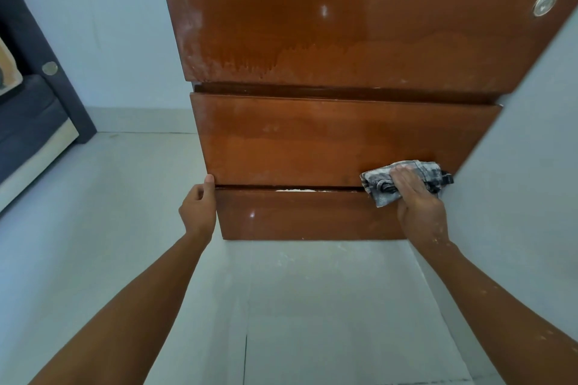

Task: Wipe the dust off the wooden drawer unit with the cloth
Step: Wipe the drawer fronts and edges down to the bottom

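Right hand (417, 197) presses the cloth (403, 181) flat on the drawer unit (328, 141), fingers straight, at the middle drawer's lower right corner by the wall (516, 166). Left hand (198, 209) curls round the unit's left edge, likely steadying it. Dust streaks remain on the top drawer; white debris sits in the lower gap.
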